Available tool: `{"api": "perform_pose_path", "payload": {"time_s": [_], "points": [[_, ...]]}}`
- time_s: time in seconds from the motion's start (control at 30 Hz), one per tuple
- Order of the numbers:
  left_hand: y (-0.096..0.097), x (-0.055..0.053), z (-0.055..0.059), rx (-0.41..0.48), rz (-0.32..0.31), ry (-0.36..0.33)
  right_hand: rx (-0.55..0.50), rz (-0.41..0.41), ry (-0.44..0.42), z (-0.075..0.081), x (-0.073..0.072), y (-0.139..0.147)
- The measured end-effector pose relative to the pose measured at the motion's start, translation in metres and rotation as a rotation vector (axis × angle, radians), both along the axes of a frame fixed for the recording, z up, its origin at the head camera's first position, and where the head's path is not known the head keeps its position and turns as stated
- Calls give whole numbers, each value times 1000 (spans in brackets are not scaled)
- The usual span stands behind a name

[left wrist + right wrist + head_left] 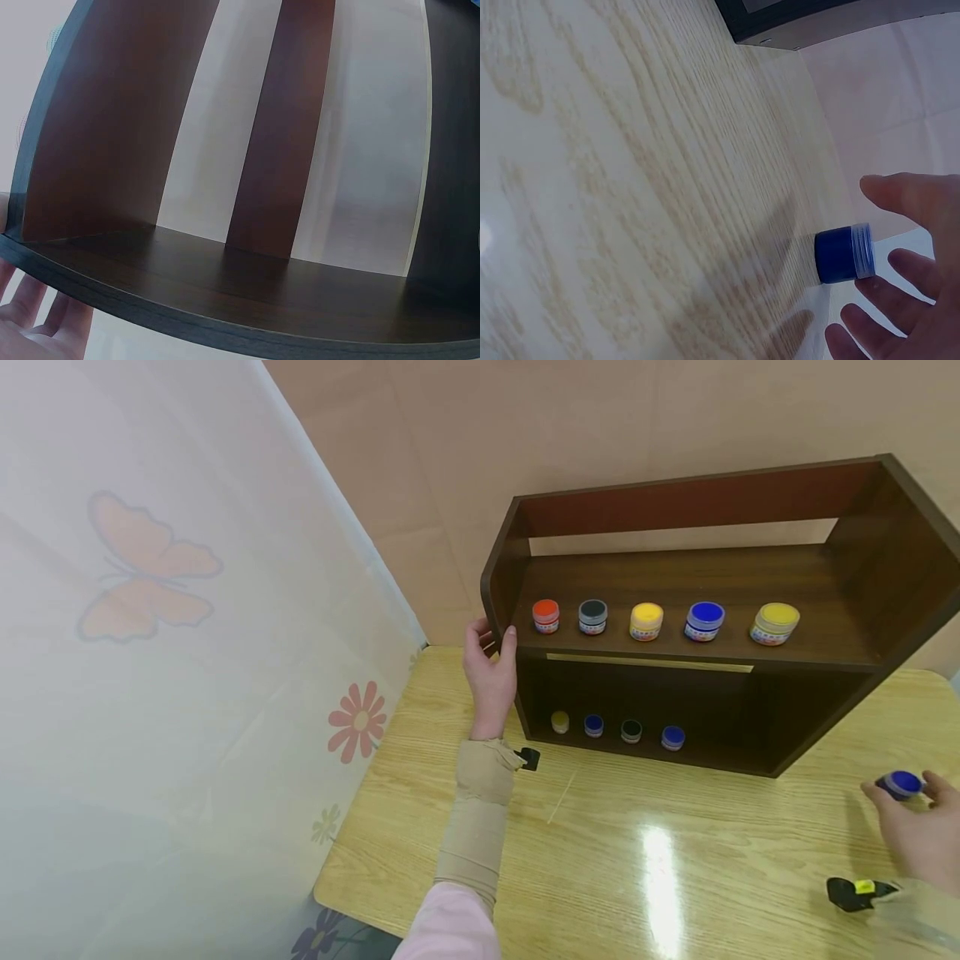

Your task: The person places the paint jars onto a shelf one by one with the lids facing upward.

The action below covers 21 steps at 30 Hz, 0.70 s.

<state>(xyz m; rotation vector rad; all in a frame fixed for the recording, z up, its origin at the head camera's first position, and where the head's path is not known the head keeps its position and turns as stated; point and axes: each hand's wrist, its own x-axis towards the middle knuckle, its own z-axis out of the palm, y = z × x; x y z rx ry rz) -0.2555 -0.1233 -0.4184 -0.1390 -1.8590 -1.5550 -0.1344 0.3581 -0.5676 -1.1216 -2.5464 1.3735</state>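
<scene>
My left hand [491, 677] grips the left side panel of a dark brown wooden shelf [697, 568], thumb on its front edge. In the left wrist view, fingers [64, 322] show outside the panel. At the far right, my right hand [918, 831] is around a small blue paint jar [900, 785]. The right wrist view shows the thumb spread apart from the jar [844, 253], with a fingertip at its clear lid. On the upper shelf stand a red jar [546, 617], a black jar [592, 617], an orange-yellow jar [646, 621], a blue jar [704, 621] and a yellow jar [775, 623].
The lower shelf holds a yellow jar [560, 722], two blue jars [672, 738] and a dark jar [632, 731]. The shelf stands on a light wood table [600, 843]. A printed curtain [225, 710] hangs at the left; a beige cloth [450, 460] lies behind.
</scene>
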Motion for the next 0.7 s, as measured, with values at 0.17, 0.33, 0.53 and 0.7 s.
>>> {"api": "perform_pose_path", "payload": {"time_s": [0.17,0.33,0.53,0.7], "points": [[0,0,0,0,3,0,14,46,27,-4,-3,4],[0,0,-1,3,8,0,27,96,37,-3,-3,-1],[1,-1,-1,20,0,0,90,207,72,-5,-4,-5],[0,-2,-2,11,0,-3,167,283,94,-11,-7,-7]]}}
